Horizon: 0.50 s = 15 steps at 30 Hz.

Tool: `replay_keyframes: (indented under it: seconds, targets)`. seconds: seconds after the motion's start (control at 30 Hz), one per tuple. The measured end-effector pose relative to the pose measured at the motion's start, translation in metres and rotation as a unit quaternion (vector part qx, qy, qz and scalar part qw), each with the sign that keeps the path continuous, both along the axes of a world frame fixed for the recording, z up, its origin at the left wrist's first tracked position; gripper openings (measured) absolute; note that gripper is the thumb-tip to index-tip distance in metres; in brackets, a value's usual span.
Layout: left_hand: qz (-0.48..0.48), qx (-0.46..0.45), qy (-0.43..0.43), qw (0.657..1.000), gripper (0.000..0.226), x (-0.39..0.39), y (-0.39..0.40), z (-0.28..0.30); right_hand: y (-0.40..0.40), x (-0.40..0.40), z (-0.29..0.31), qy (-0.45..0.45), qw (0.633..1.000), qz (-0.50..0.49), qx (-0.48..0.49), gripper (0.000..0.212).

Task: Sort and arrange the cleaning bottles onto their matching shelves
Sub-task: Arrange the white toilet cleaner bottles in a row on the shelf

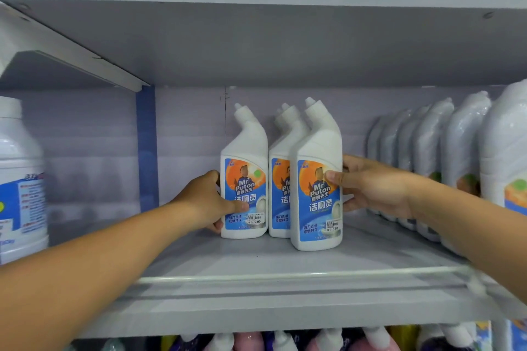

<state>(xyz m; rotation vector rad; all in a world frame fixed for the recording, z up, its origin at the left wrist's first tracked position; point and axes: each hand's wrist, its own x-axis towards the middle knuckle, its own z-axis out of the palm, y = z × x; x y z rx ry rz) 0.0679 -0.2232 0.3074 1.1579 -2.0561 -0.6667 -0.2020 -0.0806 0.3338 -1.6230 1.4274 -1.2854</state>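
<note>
Left bottle (244,179) gripped by left hand (209,202), front bottle (318,188) gripped by right hand (368,186), third bottle (281,179) behind (partly hidden), all upright on grey shelf (256,262).

Both forearms are bare to the frame edge, with no sleeves, gloves, rings or watch showing.

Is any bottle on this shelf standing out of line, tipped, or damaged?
The bottle held by the right hand stands nearer the shelf edge than the two beside it, out of their row. All three are upright; nothing looks spilled or damaged.
</note>
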Motion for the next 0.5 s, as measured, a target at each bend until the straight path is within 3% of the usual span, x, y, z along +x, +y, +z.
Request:
replay_keyframes:
  seconds: [0.2, 0.3, 0.37, 0.4, 0.5]
  targets:
    - [0.032, 0.013, -0.020, 0.999, 0.059, 0.002, 0.006, 0.005, 0.002, 0.007, -0.003, 0.007, 0.999, -0.039, -0.011, 0.027]
    - [0.107, -0.116, 0.025, 0.987, 0.060, 0.004, 0.019, 0.017, 0.005, 0.013, -0.003, 0.006, 0.999, -0.049, -0.014, 0.029]
    - [0.040, -0.159, 0.117, 0.980, 0.043, 0.000, 0.031, 0.026, 0.007, 0.025, -0.002, 0.009, 0.999, -0.038, -0.015, 0.029]
    - [-0.027, -0.139, 0.143, 0.980, 0.037, -0.003, 0.038, 0.027, 0.007, 0.035, -0.002, 0.015, 0.999, -0.031, -0.017, 0.030]
    - [-0.175, -0.054, 0.106, 0.977, 0.057, -0.005, 0.051, 0.024, 0.004, 0.067, 0.000, 0.080, 0.996, -0.041, -0.028, 0.028]
